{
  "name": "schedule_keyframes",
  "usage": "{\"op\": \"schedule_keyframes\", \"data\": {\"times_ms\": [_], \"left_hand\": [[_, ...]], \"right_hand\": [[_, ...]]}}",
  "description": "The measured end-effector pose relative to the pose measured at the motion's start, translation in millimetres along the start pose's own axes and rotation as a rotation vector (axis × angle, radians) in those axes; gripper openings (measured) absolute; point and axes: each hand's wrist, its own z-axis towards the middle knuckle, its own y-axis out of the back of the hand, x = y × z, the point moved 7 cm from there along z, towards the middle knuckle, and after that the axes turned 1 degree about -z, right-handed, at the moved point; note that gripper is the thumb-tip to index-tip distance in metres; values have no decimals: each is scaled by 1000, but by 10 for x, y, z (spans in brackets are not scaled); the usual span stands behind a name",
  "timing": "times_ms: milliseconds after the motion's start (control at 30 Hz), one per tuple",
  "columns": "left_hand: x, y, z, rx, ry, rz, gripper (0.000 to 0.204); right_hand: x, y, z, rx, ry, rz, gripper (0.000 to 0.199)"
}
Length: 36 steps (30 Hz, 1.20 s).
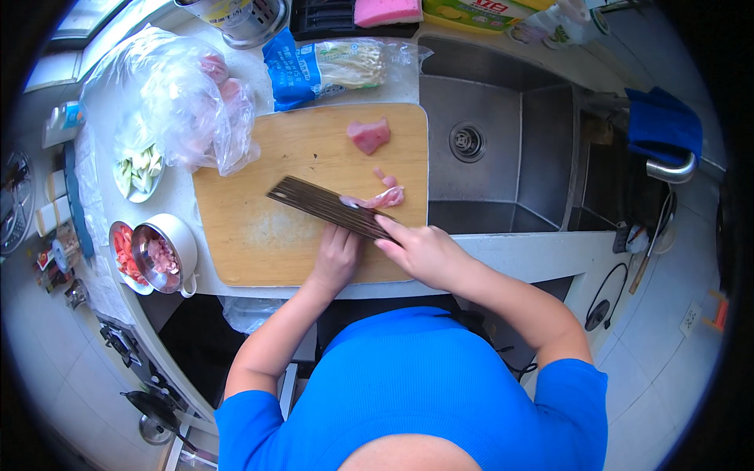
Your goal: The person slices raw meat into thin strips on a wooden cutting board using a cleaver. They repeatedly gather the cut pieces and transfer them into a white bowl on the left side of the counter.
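Cleaver [326,206]: laid flat across the cutting board [259,235], handle end gripped in the closed fingers of the left hand [336,257]. Right hand [420,250]: fingers extended, narrow, pressed on the blade beside the meat strips [377,199]. Meat chunk [369,134]: set apart near the board's far edge. Sink [503,149]: just beside the board. Bag [181,94] and bowl [161,255]: placed at the board's left.

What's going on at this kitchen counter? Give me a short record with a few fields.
place: kitchen counter beside a steel sink
left hand: grips the handle of a cleaver, blade lying flat across the cutting board
right hand: fingertips pressed on the cleaver's handle end, next to the meat strips
on the board: one larger meat chunk, lying apart from the strips
left of the board: plastic bag, plate of cut vegetables, pot of chopped meat
behind the board: packet of mushrooms
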Motion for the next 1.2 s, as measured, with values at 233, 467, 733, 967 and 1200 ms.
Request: {"op": "schedule_keyframes", "data": {"times_ms": [233,467,733,967,1200], "left_hand": [[19,40,33,-7,-64,66,40],[26,20,14,24,26,23,42],[-3,446,272,228,-271,-58,32],[-68,387,132,37,35,-71,43],[-10,185,47,22,90,-8,46]], "right_hand": [[-222,19,-363,-46,-13,32,45],[125,-213,261,-38,-28,5,43],[-160,173,-269,-49,-189,332,41],[-28,118,-432,-50,-28,83,45],[-63,139,-513,45,-15,-183,50]]}}
